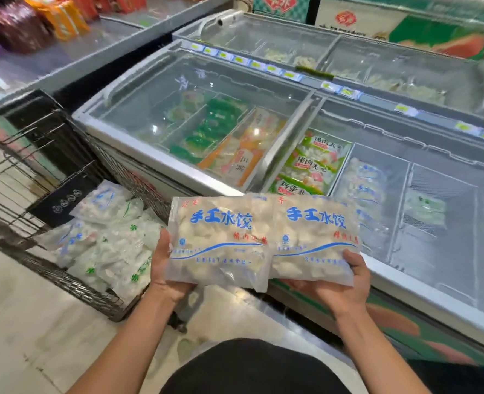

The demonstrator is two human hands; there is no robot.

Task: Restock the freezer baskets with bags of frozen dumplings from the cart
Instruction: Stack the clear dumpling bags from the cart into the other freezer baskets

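Observation:
I hold two clear dumpling bags with blue lettering side by side in front of the chest freezer point(161, 159). My left hand point(164, 268) grips the left bag point(218, 240) from below, thumb on its left edge. My right hand point(346, 282) grips the right bag point(314, 237) under its lower right corner. The wire cart point(64, 280) at the left holds several more dumpling bags point(107, 237). Behind the freezer's glass, one basket point(363, 189) holds similar blue-print bags, and the basket point(434, 223) to its right holds a green-print bag.
The freezer's sliding glass lids look closed. Green and orange packs fill its left compartments point(220, 137). A second freezer point(348, 58) stands behind, and a shelf of coloured packets point(36, 21) sits at the upper left. The floor lies below, between cart and freezer.

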